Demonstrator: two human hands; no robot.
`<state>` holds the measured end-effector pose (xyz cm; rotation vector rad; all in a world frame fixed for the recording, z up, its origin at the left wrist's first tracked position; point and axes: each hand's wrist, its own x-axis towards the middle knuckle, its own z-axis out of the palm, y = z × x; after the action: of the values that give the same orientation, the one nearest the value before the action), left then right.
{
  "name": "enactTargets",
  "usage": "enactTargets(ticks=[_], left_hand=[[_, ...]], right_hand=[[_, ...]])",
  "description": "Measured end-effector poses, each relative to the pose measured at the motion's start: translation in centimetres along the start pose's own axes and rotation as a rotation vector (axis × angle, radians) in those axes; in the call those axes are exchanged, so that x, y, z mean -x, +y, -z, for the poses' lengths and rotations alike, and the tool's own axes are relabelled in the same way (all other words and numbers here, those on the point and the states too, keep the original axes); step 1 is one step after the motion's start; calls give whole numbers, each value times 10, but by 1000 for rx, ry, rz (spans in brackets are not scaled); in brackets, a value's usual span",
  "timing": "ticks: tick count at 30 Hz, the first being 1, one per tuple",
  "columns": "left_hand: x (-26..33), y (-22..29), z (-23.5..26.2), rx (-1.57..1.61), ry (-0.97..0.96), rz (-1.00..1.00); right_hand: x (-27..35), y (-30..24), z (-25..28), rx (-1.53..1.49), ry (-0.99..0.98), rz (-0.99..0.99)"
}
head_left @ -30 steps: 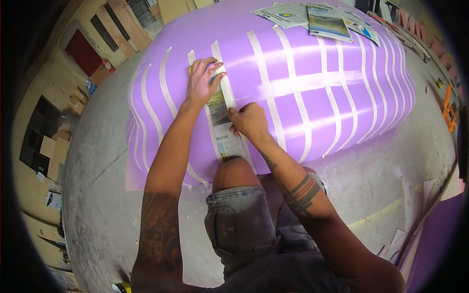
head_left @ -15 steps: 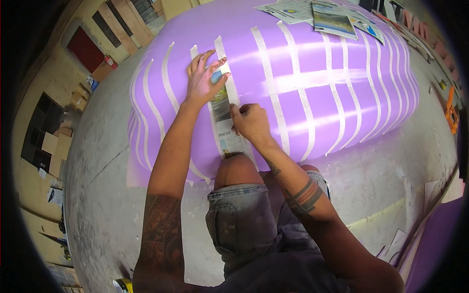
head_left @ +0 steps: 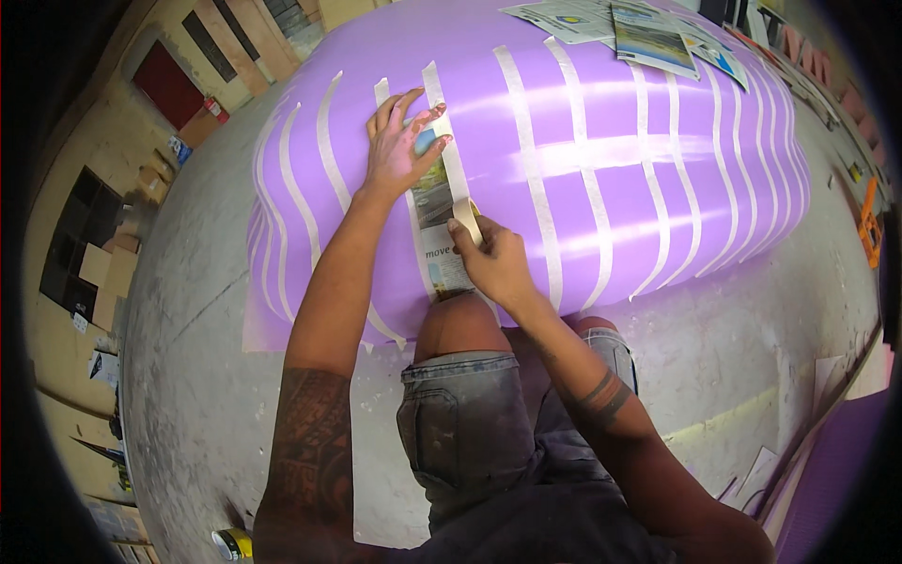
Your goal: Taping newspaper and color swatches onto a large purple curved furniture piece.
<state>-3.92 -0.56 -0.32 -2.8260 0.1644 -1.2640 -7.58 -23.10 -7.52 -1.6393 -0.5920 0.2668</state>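
Observation:
A large, glossy purple rounded form [head_left: 489, 141] fills the upper middle, crossed by many pale masking tape strips [head_left: 529, 164]. My left hand [head_left: 396, 155] lies spread over the upper part of a narrow newspaper strip [head_left: 436, 207], pressing it to the purple surface between two tape lines. Lower down, along the newspaper's right edge, my right hand [head_left: 498, 261] grips a roll of masking tape [head_left: 467, 218]. Its fingers hide part of the roll. The lower end of the newspaper goes out of sight behind my knee [head_left: 462, 324].
More newspaper sheets [head_left: 648, 39] rest on the form's far top. Grey concrete floor [head_left: 202, 282] surrounds it. An orange tool [head_left: 868, 226] lies at the right, cardboard boxes [head_left: 115, 277] stand along the left wall, and a yellow-and-black can [head_left: 231, 543] is at lower left.
My right hand has shifted slightly down and right, and the tape roll now shows between its fingers and the newspaper edge. My left hand stays on the newspaper.

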Motion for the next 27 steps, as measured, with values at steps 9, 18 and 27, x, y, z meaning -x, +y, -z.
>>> enactTargets(ticks=[9,18,27], left_hand=[[-2,-2,-1,38,29,15],[-4,1,-1,21,4,26],[6,3,0,-60,-64,24]], right_hand=[[8,-27,3,-285,-29,-68],[-15,-28,0,-254,-32,-163],[-30,-26,-1,-242,-92,-224]])
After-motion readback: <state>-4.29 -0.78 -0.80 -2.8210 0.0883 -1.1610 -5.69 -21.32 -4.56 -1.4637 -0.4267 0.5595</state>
